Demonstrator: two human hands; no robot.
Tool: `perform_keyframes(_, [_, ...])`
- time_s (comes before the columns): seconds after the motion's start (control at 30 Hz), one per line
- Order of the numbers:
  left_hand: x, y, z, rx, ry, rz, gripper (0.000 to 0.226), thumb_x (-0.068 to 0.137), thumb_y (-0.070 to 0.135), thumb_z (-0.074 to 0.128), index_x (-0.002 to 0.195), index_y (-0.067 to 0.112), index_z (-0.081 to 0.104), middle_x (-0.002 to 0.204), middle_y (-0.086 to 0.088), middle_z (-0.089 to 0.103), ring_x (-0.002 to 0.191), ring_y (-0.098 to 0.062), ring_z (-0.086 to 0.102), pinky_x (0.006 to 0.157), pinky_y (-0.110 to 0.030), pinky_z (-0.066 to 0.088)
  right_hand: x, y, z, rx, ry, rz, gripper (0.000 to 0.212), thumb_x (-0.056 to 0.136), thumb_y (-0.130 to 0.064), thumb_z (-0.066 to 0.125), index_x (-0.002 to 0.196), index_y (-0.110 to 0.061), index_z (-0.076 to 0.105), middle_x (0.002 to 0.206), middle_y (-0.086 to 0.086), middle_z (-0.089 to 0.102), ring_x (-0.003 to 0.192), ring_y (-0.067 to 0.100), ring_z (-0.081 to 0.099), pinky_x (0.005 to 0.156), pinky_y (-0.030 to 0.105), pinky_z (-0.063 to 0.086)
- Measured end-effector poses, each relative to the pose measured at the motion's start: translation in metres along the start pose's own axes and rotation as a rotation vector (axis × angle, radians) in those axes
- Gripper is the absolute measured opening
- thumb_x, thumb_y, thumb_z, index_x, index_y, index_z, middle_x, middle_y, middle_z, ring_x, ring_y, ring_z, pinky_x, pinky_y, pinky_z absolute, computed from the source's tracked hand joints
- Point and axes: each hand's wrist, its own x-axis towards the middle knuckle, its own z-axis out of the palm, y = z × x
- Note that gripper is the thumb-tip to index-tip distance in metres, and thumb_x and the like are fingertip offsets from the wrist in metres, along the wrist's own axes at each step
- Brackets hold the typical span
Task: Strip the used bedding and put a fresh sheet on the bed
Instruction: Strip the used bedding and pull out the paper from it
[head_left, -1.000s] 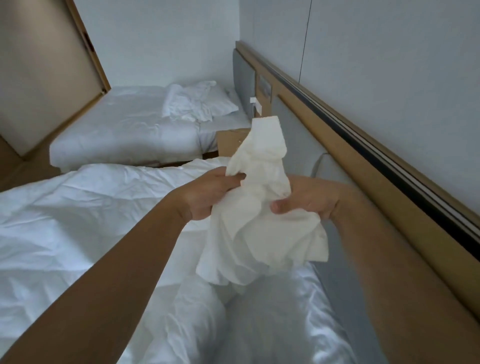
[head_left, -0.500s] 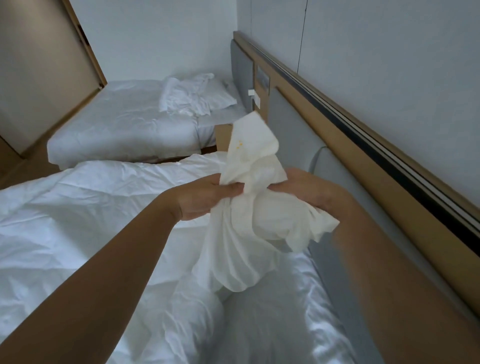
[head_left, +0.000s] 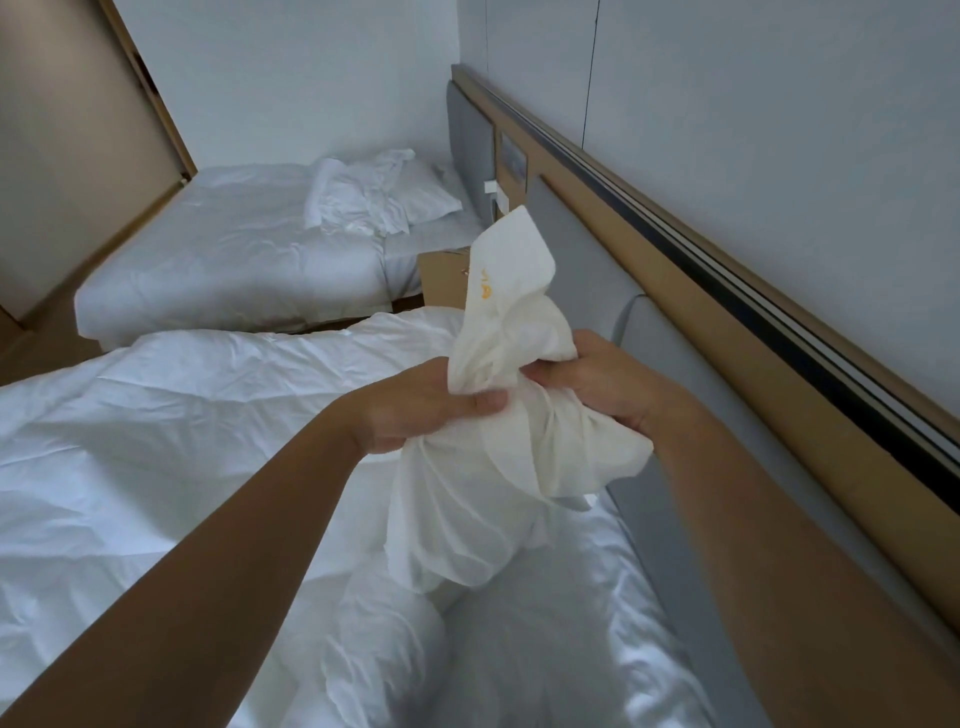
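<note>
I hold a crumpled cream-white pillowcase (head_left: 498, 457) bunched up above the near bed. Small orange marks show on its upper flap. My left hand (head_left: 421, 410) grips it from the left, my right hand (head_left: 587, 384) from the right, the two almost touching. Its lower part hangs down onto the rumpled white bedding (head_left: 156, 467) of the near bed. That bedding covers the mattress fully, and a bulge of it lies under the pillowcase.
A grey padded headboard (head_left: 649, 415) with a wooden rail runs along the right wall. A wooden nightstand (head_left: 441, 280) stands between the beds. The far bed (head_left: 234, 270) carries a pillow and loose white cloth. A wooden-framed panel is at the left.
My hands have drawn closer together, gathering the pillowcase into a tighter bunch. The view has shifted slightly downward.
</note>
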Motion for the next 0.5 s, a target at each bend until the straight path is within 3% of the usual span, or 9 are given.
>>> perform_keyframes(0.07, [-0.002, -0.002, 0.0, 0.082, -0.057, -0.039, 0.052, 0.082, 0.02, 0.083, 0.127, 0.031, 0.061, 0.121, 0.006, 0.072, 0.113, -0.014, 0.068, 0.086, -0.026, 0.057, -0.001, -0.004, 0.001, -0.069, 0.001, -0.039, 0.016, 0.091, -0.023, 0.073, 0.087, -0.036, 0.079, 0.095, -0.007, 0.077, 0.086, 0.009, 0.074, 0.063, 0.014, 0.054])
perform_keyframes(0.13, [-0.004, -0.005, -0.003, 0.173, -0.103, -0.104, 0.057, 0.08, 0.02, 0.084, 0.13, 0.028, 0.06, 0.121, 0.006, 0.072, 0.113, -0.014, 0.068, 0.092, -0.032, 0.058, -0.001, -0.007, -0.001, -0.177, -0.015, -0.068, 0.024, 0.091, -0.023, 0.073, 0.079, -0.043, 0.077, 0.088, -0.013, 0.077, 0.081, 0.003, 0.073, 0.061, 0.014, 0.052])
perform_keyframes(0.23, [-0.009, -0.006, -0.011, 0.152, -0.145, -0.137, 0.051, 0.084, 0.025, 0.076, 0.132, 0.024, 0.06, 0.125, 0.005, 0.071, 0.118, -0.016, 0.066, 0.097, -0.031, 0.055, -0.001, -0.01, -0.01, -0.354, -0.032, 0.01, 0.006, 0.086, -0.041, 0.076, 0.082, -0.036, 0.077, 0.087, -0.01, 0.077, 0.08, 0.007, 0.073, 0.068, 0.025, 0.052])
perform_keyframes(0.33, [-0.011, -0.001, -0.017, -0.035, -0.09, -0.059, 0.04, 0.09, 0.022, 0.065, 0.129, 0.015, 0.062, 0.122, -0.001, 0.072, 0.114, -0.018, 0.068, 0.09, -0.026, 0.055, -0.004, -0.012, -0.014, -0.355, -0.199, 0.165, 0.045, 0.072, -0.061, 0.078, 0.109, -0.036, 0.071, 0.105, -0.009, 0.076, 0.097, 0.01, 0.072, 0.085, 0.032, 0.055])
perform_keyframes(0.37, [-0.01, 0.002, -0.018, -0.091, -0.07, -0.036, 0.037, 0.09, 0.022, 0.063, 0.127, 0.013, 0.064, 0.118, -0.001, 0.073, 0.11, -0.017, 0.069, 0.087, -0.025, 0.055, -0.007, -0.012, -0.014, -0.326, -0.283, 0.209, 0.05, 0.069, -0.059, 0.08, 0.114, -0.038, 0.068, 0.11, -0.01, 0.074, 0.102, 0.01, 0.071, 0.087, 0.03, 0.055])
perform_keyframes(0.43, [-0.008, 0.006, -0.014, -0.116, -0.04, -0.01, 0.036, 0.09, 0.024, 0.061, 0.124, 0.012, 0.065, 0.114, -0.001, 0.074, 0.106, -0.016, 0.07, 0.083, -0.025, 0.056, -0.01, -0.012, -0.013, -0.358, -0.404, 0.23, 0.039, 0.068, -0.051, 0.084, 0.104, -0.049, 0.07, 0.108, -0.016, 0.074, 0.1, 0.004, 0.07, 0.078, 0.018, 0.055])
perform_keyframes(0.5, [-0.005, 0.009, -0.008, -0.072, 0.013, 0.012, 0.037, 0.089, 0.029, 0.061, 0.122, 0.012, 0.067, 0.115, -0.002, 0.074, 0.108, -0.019, 0.07, 0.085, -0.027, 0.056, -0.013, -0.012, -0.011, -0.376, -0.386, 0.192, 0.033, 0.075, -0.042, 0.086, 0.103, -0.047, 0.07, 0.105, -0.019, 0.074, 0.095, 0.001, 0.07, 0.072, 0.011, 0.053])
